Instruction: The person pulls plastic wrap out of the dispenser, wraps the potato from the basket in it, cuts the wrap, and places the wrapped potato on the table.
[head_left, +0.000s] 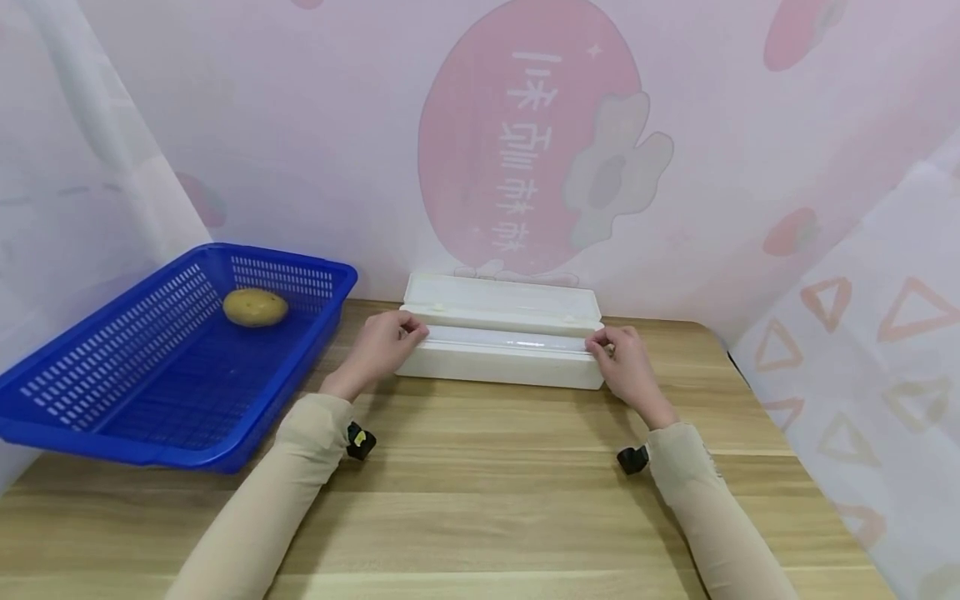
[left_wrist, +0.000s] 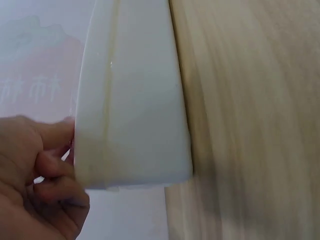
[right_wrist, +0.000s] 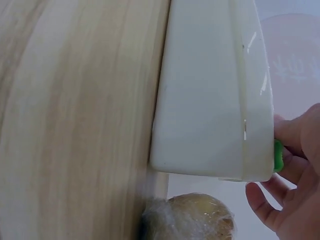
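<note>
My left hand (head_left: 382,343) and right hand (head_left: 626,367) pinch what looks like the clear film (head_left: 517,340), 1 at each end, at the top of the white box (head_left: 502,367) on the far part of the table (head_left: 480,500). The lid (head_left: 502,296) is already up, but no sheet is drawn out. In the left basket (head_left: 142,452), 1 potato (head_left: 255,307) lies unwrapped; beyond the box's right end, 1 film-covered item (right_wrist: 195,217) looks finished.

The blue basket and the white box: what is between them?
In the head view, the person's left hand is between them, above a strip of wooden table.
</note>
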